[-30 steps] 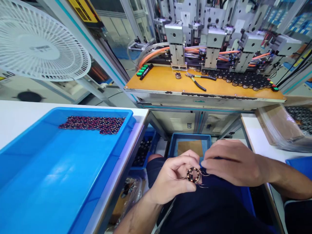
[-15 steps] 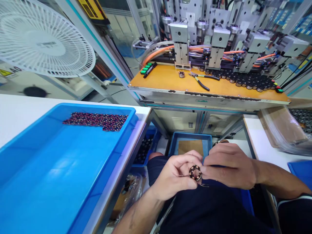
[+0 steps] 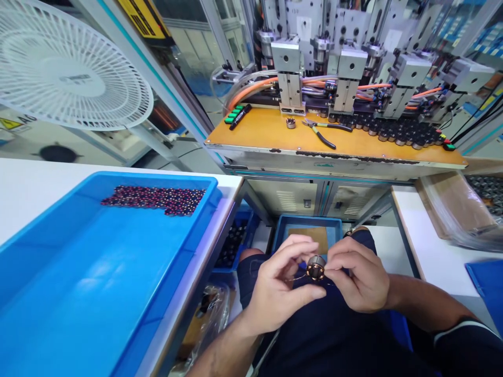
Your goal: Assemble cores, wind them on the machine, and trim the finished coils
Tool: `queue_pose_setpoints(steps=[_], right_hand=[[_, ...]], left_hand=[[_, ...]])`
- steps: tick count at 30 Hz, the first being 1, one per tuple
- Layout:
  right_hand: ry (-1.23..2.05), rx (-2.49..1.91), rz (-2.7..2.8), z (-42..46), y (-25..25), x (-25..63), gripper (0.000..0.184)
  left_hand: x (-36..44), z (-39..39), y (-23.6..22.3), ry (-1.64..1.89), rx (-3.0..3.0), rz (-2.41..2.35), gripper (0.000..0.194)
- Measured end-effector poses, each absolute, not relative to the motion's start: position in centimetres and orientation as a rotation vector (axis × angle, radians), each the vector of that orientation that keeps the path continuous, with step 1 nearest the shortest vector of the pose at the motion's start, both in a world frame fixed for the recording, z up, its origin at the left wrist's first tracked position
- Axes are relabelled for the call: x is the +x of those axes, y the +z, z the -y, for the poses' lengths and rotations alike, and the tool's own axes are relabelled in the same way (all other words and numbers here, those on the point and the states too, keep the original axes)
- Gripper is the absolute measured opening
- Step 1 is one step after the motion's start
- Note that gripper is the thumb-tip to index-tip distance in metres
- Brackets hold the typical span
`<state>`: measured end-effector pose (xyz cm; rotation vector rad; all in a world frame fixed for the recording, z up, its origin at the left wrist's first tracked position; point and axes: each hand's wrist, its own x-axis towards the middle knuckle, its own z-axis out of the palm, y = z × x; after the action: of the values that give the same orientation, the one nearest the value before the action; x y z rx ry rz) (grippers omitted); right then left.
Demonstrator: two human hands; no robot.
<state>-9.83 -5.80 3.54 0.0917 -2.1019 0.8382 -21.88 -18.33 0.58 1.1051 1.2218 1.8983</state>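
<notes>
**Two-handed pinch on a copper-wound stator ring (image 3: 316,268) above the lap**

Overhead, a bank of pneumatic machine heads (image 3: 346,68) is lining up behind an orange bench plate (image 3: 259,128), with orange hoses (image 3: 251,91) running past and pliers (image 3: 320,131) and a marker (image 3: 240,117) lying on top. A white fan (image 3: 66,73) is looming far left, while a big blue tray (image 3: 78,262) is holding a dark pile of small coils (image 3: 153,200) along its far wall. Down low, the ring is sitting over dark shorts (image 3: 314,335), in front of a small blue bin (image 3: 308,230). The left hand (image 3: 281,285) is gripping it between thumb and curled fingers, the right hand (image 3: 357,275) is nearly closed, pinching its other side, and fine copper wires (image 3: 298,278) are trailing from it.
</notes>
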Motion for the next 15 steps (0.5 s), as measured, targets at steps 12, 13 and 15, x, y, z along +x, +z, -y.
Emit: queue_pose_setpoints(steps=[12,13,15], right_hand=[[0.684,-0.033,2.128,5.9,3.34,-9.81,0.01],[0.693,-0.052,2.129,5.96,3.37,-9.8,0.01],[0.718,-0.075,2.124,6.01,3.49,-9.75,0.01]], left_hand=[[-21.63,18.63,0.34,1.918,0.981,-1.012,0.024],[-21.63,18.56,0.35,1.938,0.994,-0.977,0.021],[-21.64,18.47,0.27,1.972,1.011,-0.887,0.016]])
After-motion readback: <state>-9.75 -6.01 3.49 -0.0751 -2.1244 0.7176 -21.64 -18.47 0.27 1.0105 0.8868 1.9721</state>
